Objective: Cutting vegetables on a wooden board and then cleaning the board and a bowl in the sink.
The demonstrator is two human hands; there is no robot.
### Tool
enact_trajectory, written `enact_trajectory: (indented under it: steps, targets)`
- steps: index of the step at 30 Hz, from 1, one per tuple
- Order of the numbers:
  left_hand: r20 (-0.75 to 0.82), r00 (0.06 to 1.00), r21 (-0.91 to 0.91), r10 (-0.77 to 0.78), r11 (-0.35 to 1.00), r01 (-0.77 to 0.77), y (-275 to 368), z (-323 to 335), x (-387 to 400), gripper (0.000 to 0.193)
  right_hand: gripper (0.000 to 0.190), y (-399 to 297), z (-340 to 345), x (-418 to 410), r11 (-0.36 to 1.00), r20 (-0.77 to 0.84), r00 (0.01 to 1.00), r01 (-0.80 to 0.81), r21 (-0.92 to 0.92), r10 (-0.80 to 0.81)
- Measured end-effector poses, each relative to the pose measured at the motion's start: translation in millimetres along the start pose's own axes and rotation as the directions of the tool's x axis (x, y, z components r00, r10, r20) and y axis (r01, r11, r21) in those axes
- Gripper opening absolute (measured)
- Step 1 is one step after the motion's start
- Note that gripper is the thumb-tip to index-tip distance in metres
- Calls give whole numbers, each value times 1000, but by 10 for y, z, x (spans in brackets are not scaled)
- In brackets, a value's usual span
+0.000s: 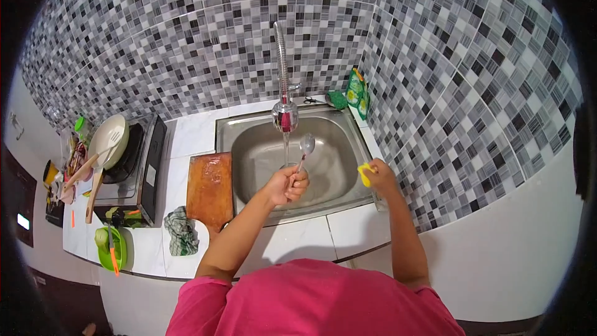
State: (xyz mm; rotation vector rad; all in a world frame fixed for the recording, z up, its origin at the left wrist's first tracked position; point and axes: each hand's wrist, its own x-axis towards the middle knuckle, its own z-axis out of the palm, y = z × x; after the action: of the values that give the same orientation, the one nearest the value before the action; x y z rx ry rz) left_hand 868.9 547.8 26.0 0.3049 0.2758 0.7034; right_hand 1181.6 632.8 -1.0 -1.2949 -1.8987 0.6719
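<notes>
My left hand [287, 185] grips the handle of a metal spoon [307, 143], its bowl pointing up, above the stainless steel sink [343, 111]. Just behind that hand, water [286, 147] runs in a thin stream from the faucet head [285, 116]. A yellow sponge [365, 175] is pinched in my right hand [382, 178], at the sink's right rim. Spoon and sponge are apart. The faucet's flexible metal neck [281, 56] arches over the basin. Part of the basin is hidden behind my left hand.
A wooden cutting board [210, 186] overlaps the sink's left edge, with a checkered cloth [181, 232] nearby. Farther left are a stove [149, 182], a frying pan [108, 142] and a green bowl [120, 247] holding a knife. Scissors [313, 100], a green scrubber [336, 100] and a detergent pouch [357, 91] sit behind the sink.
</notes>
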Motion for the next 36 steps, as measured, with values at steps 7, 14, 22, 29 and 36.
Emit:
enact_trajectory:
  steps: [7,14,22,29,36]
  targets:
    - [61,994,-107,91,991,-84,57,-84,27,34,23,-2,-315,-396,867,28,971,-197,-458,235]
    - [-22,966,-244,257,936,-255,32,-262,-44,34,24,-925,178,-101,925,-31,952,288,-250,-305]
    - [-173,935,-327,311,877,-352,41,-348,-101,30,22,-1422,1389,177,945,312,925,119,305,-217]
    - [-155,943,-405,295,851,-333,92,-345,-175,33,5,-1369,1566,216,489,592,790,-585,647,161]
    - [-140,941,-385,308,859,-338,57,-365,-128,32,9,-1216,1681,263,206,671,701,-713,670,243]
